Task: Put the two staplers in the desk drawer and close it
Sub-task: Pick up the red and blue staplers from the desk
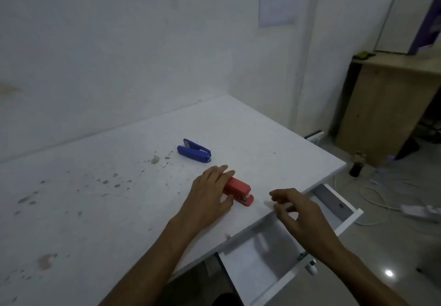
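A red stapler (240,191) lies on the white desk top (119,198) near its front edge. My left hand (211,191) rests over the stapler's left end, fingers laid along it and thumb at its near side. A blue stapler (194,153) lies farther back on the desk, its jaws sprung apart, with nothing touching it. My right hand (298,212) hovers over the desk's front edge and the open drawer (343,224), fingers loosely spread and holding nothing. The white drawer is pulled out below the desk, and its visible inside is bare.
The desk top is stained with grey spots on its left half. A wall stands close behind the desk. To the right are a wooden cabinet (381,105), a dark bottle (356,168) on the floor and white cables (372,193).
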Demonstrator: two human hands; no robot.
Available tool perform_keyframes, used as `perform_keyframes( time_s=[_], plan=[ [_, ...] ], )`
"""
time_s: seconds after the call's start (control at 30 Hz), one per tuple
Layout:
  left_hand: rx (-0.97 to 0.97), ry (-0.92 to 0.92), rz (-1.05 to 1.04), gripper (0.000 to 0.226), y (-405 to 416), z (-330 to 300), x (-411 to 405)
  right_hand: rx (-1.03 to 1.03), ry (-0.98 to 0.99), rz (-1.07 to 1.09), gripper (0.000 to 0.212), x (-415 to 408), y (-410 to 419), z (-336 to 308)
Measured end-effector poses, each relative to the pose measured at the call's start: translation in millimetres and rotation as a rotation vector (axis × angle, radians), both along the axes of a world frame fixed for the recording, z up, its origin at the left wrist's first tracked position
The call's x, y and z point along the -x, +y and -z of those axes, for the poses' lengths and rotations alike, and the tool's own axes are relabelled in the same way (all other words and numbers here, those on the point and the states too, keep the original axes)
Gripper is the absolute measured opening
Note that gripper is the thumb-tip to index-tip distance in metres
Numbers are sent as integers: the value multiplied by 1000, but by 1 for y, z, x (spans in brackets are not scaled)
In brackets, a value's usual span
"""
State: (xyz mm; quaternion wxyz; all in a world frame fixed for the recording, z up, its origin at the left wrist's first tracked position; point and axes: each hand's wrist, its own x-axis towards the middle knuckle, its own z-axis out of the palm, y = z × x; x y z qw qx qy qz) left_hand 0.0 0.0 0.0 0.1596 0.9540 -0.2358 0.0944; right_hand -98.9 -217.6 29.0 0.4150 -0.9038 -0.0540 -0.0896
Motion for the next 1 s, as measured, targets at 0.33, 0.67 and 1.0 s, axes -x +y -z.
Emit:
perform_keyframes(
  time_s=[0.33,0.67,1.0],
  plan=[
    [54,46,21,48,25,-4,-7,-3,-43,-84,21,-27,9,-1],
    [190,209,-111,60,78,-13,8,7,-89,-155,23,-114,51,-23],
    [359,74,-353,61,117,-40,20,191,44,-140,50,-205,133,-5]
  ],
)
